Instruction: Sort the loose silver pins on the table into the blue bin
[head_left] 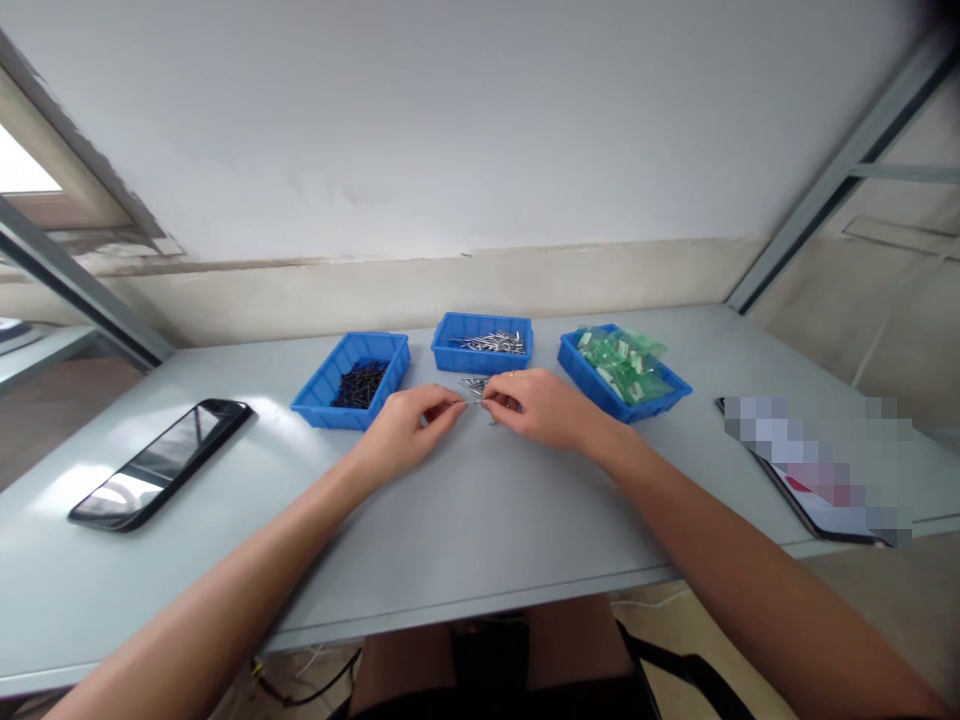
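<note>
My left hand [409, 425] and my right hand [536, 405] meet at the middle of the grey table [480, 520], fingertips almost touching. Both pinch a thin silver screw [472, 402] held between them. A small heap of loose silver screws [474, 384] lies on the table just behind the fingers. Beyond them stand three blue trays: the left tray [352, 380] holds black screws, the middle tray [484, 343] holds silver screws, and the right tray [622, 370] holds small green plastic bags.
A black phone [161, 462] lies face up at the table's left. A tablet-like device [817, 470], partly blurred out, lies at the right edge. A pale wall rises behind the trays, with metal frame bars at both sides.
</note>
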